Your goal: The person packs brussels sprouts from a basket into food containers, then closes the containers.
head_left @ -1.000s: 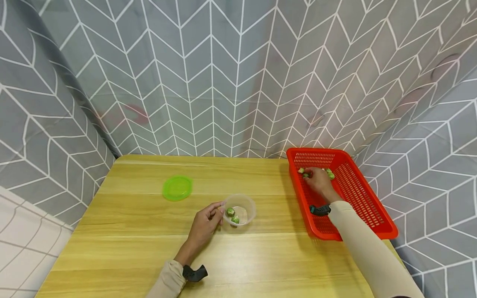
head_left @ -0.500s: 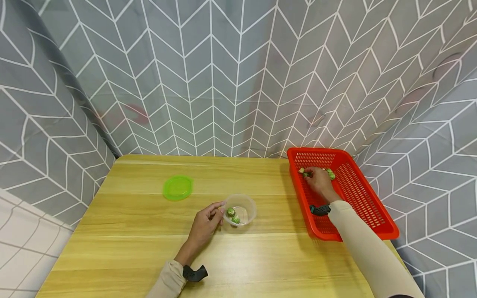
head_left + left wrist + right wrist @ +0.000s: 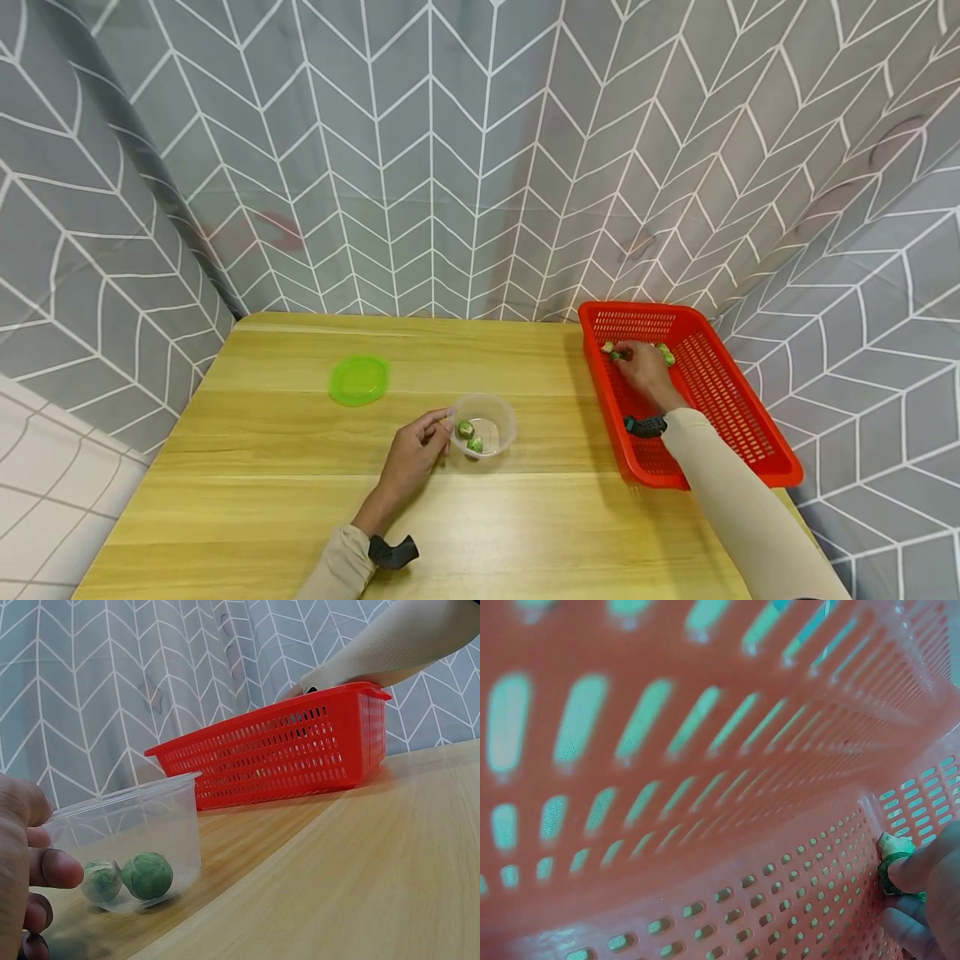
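My left hand (image 3: 411,450) holds the rim of a clear round plastic tub (image 3: 504,427), which stands upright on the table. Two green Brussels sprouts (image 3: 147,875) lie together on the tub's bottom, close to my fingers in the left wrist view. Over on the right, my right hand (image 3: 647,372) reaches down inside a red slotted plastic basket (image 3: 712,417). Its thumb and fingers pinch a Brussels sprout (image 3: 891,879) near the basket's corner, and the hand partly covers it. More sprouts (image 3: 666,355) show just beyond that hand in the basket.
A bright green round lid (image 3: 359,380) lies flat on the wooden table (image 3: 300,500), left of the tub and farther back. The basket's raised walls surround my right hand. Behind the table hangs a grey curtain (image 3: 450,167) with white zigzag lines.
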The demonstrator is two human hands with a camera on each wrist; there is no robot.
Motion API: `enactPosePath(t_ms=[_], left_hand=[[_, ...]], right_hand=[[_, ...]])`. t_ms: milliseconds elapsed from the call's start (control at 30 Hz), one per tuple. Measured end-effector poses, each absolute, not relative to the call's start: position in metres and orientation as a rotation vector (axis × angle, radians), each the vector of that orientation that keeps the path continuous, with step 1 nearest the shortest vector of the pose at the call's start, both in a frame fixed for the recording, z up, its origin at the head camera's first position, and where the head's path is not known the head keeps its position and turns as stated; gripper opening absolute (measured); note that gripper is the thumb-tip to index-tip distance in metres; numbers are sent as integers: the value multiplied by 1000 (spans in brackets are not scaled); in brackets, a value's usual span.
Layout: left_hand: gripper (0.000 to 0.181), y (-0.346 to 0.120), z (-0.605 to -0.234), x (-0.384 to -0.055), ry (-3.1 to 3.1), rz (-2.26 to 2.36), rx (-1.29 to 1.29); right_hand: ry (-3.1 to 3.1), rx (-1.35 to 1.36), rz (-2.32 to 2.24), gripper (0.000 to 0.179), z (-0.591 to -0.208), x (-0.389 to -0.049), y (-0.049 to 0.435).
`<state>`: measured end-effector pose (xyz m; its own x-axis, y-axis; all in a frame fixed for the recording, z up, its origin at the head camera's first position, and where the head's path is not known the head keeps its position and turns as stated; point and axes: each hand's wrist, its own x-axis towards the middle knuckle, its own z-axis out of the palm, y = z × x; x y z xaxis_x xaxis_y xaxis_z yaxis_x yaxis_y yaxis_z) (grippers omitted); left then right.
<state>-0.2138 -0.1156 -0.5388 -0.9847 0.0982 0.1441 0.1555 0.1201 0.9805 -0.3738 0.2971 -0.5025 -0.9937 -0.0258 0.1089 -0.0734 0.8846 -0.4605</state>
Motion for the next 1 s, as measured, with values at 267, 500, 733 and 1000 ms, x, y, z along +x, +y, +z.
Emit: enactPosePath(t_ms=[267,500,733,1000], left_hand=[[31,-115,-537,-213,-2311,-2039,-267],[32,-115,-538,-212,-2304,-2033,-277],[32,-116,-538,-212,-2315,-2028,-280],[31,-115,-537,-212,-2309,-2042,-265]], right_hand=[[-2954,29,779,27,-502,-372,297],[-2970,-19,810,29,-498,-372,297],[-2982,-44,818,29,-496,-371,296],[-2938,-36,834,27,-492,-370,295]])
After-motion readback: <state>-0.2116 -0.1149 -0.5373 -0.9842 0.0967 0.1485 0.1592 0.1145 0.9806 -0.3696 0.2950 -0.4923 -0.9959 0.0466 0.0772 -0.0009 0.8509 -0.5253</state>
